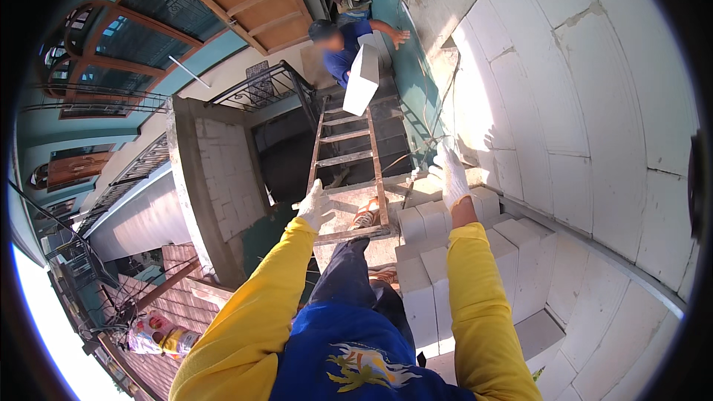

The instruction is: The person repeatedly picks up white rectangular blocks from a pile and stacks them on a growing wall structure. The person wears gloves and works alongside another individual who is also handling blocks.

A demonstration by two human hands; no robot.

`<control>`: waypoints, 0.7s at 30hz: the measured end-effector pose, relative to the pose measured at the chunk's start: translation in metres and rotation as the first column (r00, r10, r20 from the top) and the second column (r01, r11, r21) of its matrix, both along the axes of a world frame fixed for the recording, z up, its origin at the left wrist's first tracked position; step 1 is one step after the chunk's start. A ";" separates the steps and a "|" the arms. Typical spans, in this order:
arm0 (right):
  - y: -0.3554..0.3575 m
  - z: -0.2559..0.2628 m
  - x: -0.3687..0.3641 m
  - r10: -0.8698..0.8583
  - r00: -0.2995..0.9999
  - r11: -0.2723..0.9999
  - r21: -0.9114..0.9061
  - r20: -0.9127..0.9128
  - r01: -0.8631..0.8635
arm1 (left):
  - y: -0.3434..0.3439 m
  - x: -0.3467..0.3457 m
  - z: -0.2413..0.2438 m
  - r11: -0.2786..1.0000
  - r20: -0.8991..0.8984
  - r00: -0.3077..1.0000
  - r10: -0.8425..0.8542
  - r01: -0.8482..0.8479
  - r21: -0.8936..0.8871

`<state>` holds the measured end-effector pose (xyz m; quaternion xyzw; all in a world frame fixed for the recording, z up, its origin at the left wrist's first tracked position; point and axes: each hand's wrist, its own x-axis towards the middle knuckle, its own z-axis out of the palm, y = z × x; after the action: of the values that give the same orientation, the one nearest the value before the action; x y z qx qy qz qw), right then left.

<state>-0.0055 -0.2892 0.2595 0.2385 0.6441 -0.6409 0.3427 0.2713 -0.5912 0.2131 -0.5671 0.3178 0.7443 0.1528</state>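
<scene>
My left hand (315, 207), in a white knit glove, reaches forward beside the top of a ladder (345, 136), fingers apart and holding nothing. To the right, my right hand (450, 175), gloved alike, is raised with its fingers apart, above stacked white lightweight blocks (426, 275). Beyond the ladder's far end, a person (341, 53) in a dark cap and blue shirt is below me with a single white block (363, 81) in front of the body. That person's one hand is spread near the teal wall; the other is mostly hidden by the block.
A block wall (557, 94) rises on the right. Beyond the ledge (340, 214) under my feet is a drop with dark stairs (390, 122) and a black metal railing (264, 86). Loose cables (440, 106) hang by the teal wall. Roof tiles (161, 284) lie lower left.
</scene>
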 end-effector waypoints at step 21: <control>-0.158 -0.250 -0.187 0.594 0.802 0.798 0.080 0.066 -0.597 | 0.049 -0.141 -0.156 0.750 -0.211 0.818 0.535 -0.345 0.565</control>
<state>-0.1929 -0.4474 0.0092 0.0522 0.7102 -0.4644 0.5266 0.1302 -0.5420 0.0566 -0.4207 -0.0101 0.9057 0.0509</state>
